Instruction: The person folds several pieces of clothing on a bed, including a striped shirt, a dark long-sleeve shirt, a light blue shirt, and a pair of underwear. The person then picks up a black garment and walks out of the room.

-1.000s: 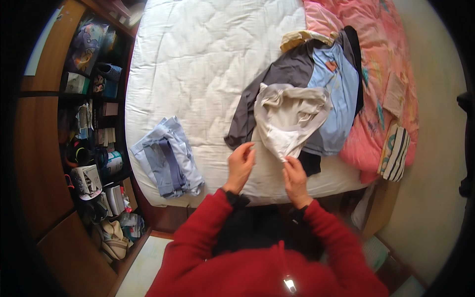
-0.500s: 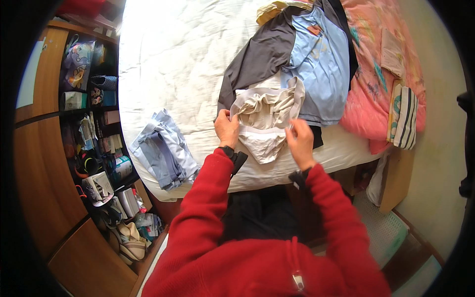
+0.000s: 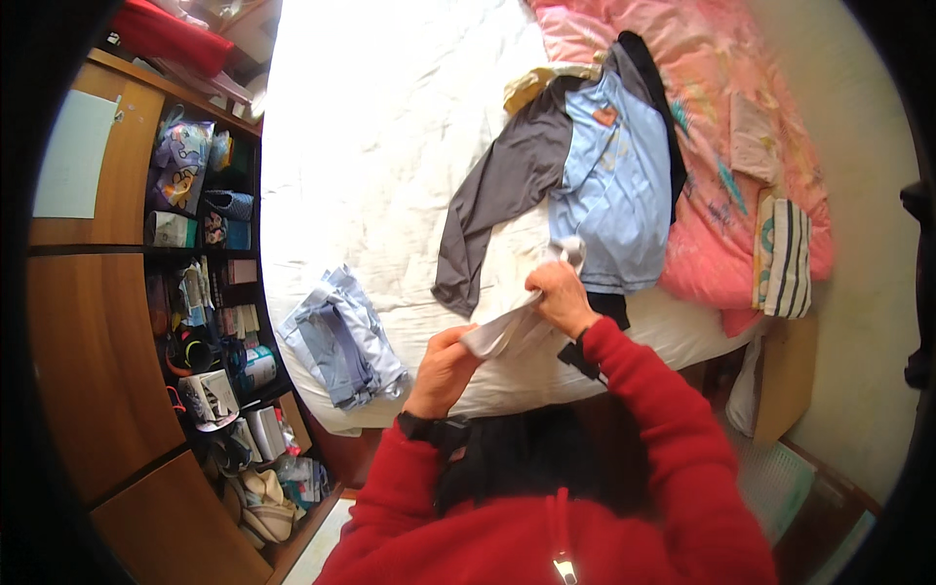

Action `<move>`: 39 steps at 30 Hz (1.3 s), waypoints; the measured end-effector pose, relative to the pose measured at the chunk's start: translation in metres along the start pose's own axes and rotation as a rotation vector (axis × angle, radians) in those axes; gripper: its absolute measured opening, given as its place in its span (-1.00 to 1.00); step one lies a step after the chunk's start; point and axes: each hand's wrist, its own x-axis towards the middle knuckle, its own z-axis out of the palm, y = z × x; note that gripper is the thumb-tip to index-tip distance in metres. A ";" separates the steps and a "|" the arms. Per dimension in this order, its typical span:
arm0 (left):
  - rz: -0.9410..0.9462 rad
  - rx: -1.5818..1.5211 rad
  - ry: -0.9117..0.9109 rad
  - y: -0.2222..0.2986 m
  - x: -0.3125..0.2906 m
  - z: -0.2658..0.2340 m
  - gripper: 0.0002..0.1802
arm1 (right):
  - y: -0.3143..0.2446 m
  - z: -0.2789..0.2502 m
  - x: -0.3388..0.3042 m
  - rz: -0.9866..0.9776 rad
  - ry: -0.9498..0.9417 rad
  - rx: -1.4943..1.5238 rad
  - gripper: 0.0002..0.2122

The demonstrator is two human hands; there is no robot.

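Observation:
Between my two hands a pair of light grey-white underpants (image 3: 509, 324) is stretched at a slant above the front edge of the bed. My left hand (image 3: 445, 369) grips its lower left end. My right hand (image 3: 563, 298) is closed on the waistband further up and to the right, with a bunched end sticking out past the fingers. Just beyond lies a long-sleeved shirt (image 3: 609, 185) with a light blue body and dark grey sleeves, spread on the bed. To the left rests a folded pile of pale blue clothing (image 3: 343, 341).
White bedding (image 3: 380, 146) covers the bed. At the right are a pink patterned quilt (image 3: 702, 234), a folded striped cloth (image 3: 788, 258) and a folded pink cloth (image 3: 753, 141). A yellowish cloth (image 3: 536, 88) lies behind the shirt. Crowded shelves (image 3: 229, 331) stand at the left.
The underpants were lying open on the bed; now they are lifted and pulled taut on a slant. My left hand came nearer, and my right hand closed on the waistband. The view shifted slightly.

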 end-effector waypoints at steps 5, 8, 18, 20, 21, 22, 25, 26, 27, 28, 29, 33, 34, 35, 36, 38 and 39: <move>-0.099 -0.658 -0.137 0.002 -0.029 -0.003 -0.51 | 0.010 -0.042 -0.062 0.112 0.073 -0.016 -0.90; -0.017 -0.566 -0.337 -0.003 -0.035 0.009 -0.42 | 0.008 -0.055 -0.103 0.270 -0.017 -0.181 -0.94; -0.058 -0.243 -0.274 -0.033 -0.089 0.151 -0.19 | -0.078 -0.069 -0.186 0.858 -0.728 1.713 -0.31; -0.023 -0.053 -0.176 -0.024 -0.093 0.158 -0.19 | -0.091 -0.086 -0.185 0.704 -0.726 1.758 -0.28; -0.021 -0.171 -0.309 -0.017 -0.096 0.156 -0.27 | -0.099 -0.096 -0.191 0.583 -0.742 1.806 -0.26; -0.070 -0.370 -0.519 -0.010 -0.099 0.151 -0.35 | -0.104 -0.106 -0.190 0.590 -0.531 1.780 -0.30; 0.037 -0.289 -0.466 0.007 -0.108 0.135 -0.48 | -0.113 -0.143 -0.182 0.551 -0.262 2.261 -0.41; 0.044 -0.322 -0.412 0.008 -0.109 0.131 -0.48 | -0.113 -0.164 -0.184 0.411 -0.304 2.334 -0.46; 0.165 -0.248 -0.337 0.007 -0.109 0.127 -0.54 | -0.118 -0.180 -0.187 0.252 -0.434 2.448 -0.49; 0.221 -0.129 -0.256 0.002 -0.109 0.125 -0.55 | -0.125 -0.197 -0.190 0.141 -0.561 2.550 -0.51; 0.258 -0.038 -0.213 -0.004 -0.109 0.123 -0.56 | -0.136 -0.208 -0.187 -0.018 -0.445 2.302 -0.56; 0.681 0.467 -0.294 -0.037 -0.115 0.131 -0.53 | -0.193 -0.265 -0.193 0.100 -0.388 1.670 -0.59; 0.344 0.180 -0.323 -0.036 -0.118 0.137 -0.43 | -0.208 -0.282 -0.203 0.200 -0.404 1.317 -0.60; 0.413 0.328 -0.376 -0.027 -0.116 0.144 -0.52 | -0.222 -0.287 -0.192 0.058 -0.645 1.599 -0.59; 0.437 0.360 -0.399 -0.014 -0.114 0.154 -0.58 | -0.233 -0.300 -0.192 0.083 -0.742 1.508 -0.56; 1.134 1.035 -0.400 0.030 -0.118 0.165 -0.59 | -0.248 -0.322 -0.190 0.084 -0.834 1.174 -0.47; 0.730 0.438 -0.606 0.058 -0.118 0.170 -0.59 | -0.253 -0.329 -0.189 0.044 -0.864 0.971 -0.46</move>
